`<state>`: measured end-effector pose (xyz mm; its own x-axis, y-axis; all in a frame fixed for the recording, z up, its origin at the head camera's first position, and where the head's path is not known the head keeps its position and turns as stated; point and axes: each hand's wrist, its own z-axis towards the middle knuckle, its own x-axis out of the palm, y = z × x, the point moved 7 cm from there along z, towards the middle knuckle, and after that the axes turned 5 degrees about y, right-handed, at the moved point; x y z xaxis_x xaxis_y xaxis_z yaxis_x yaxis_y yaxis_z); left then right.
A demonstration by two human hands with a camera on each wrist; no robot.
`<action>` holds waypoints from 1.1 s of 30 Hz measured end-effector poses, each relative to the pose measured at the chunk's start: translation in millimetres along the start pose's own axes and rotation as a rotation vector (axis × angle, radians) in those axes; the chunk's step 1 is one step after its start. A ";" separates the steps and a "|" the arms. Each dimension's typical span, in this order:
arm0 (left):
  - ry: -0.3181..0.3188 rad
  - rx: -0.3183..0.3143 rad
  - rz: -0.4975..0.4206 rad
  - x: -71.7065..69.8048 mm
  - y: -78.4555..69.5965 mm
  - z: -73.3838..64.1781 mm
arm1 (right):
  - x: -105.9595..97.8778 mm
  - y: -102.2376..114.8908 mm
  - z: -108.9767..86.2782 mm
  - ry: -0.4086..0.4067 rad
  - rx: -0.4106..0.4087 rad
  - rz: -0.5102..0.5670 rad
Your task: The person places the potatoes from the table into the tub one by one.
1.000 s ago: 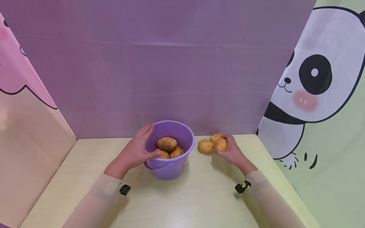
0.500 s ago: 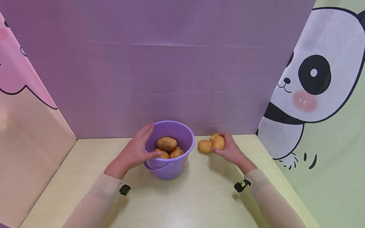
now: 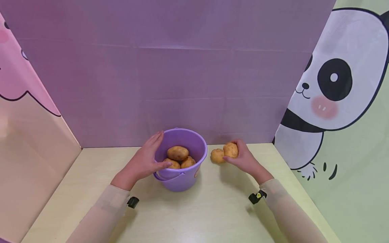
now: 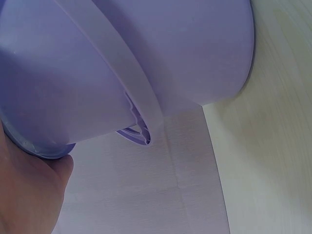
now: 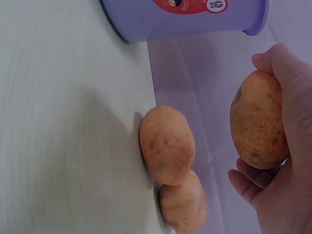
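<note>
A purple bucket (image 3: 182, 180) stands on the table with several potatoes (image 3: 178, 153) visible inside. My left hand (image 3: 144, 162) holds the bucket's left rim, thumb over the front edge and fingers along the far side. To the bucket's right, my right hand (image 3: 245, 160) grips a potato (image 5: 258, 119) between thumb and fingers, lifted off the table in the right wrist view. Two more potatoes rest below it there: a nearer potato (image 5: 167, 145) and a farther potato (image 5: 184, 202), touching each other. In the head view, the held potato hides one of them.
A purple backdrop (image 3: 182, 74) rises along the back edge of the pale wooden table (image 3: 188, 219). Side panels flank it, with a panda picture (image 3: 335, 79) on the right one. The bucket's handle (image 4: 122, 63) hangs down its near side.
My right hand has lifted the potato slightly up and to the left, away from the other two. My left hand and the bucket have stayed put.
</note>
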<state>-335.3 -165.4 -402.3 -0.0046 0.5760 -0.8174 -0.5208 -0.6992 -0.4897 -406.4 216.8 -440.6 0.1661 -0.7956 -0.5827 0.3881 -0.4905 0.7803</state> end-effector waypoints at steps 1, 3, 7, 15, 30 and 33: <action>0.001 -0.001 0.000 0.0 0.2 -0.1 | 0.7 0.9 0.5 0.003 0.000 -0.002; 0.004 0.001 0.001 -0.4 0.0 -0.1 | 1.9 3.6 1.8 0.008 -0.003 -0.009; -0.006 0.020 0.010 -2.1 -1.0 0.5 | 3.3 11.5 5.1 0.013 -0.019 -0.035; -0.012 0.028 0.012 -2.9 -1.8 1.0 | 3.1 24.9 9.6 0.039 -0.038 -0.041; -0.003 0.017 0.004 -0.6 0.3 0.4 | -0.6 50.8 16.1 0.046 -0.084 -0.034; -0.004 0.016 0.003 -0.5 0.2 0.3 | -1.1 55.3 16.5 0.049 -0.081 -0.032</action>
<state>-335.6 -165.7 -401.9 -0.0098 0.5754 -0.8178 -0.5340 -0.6944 -0.4822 -400.1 184.7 -393.1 0.1955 -0.7605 -0.6192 0.4660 -0.4836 0.7409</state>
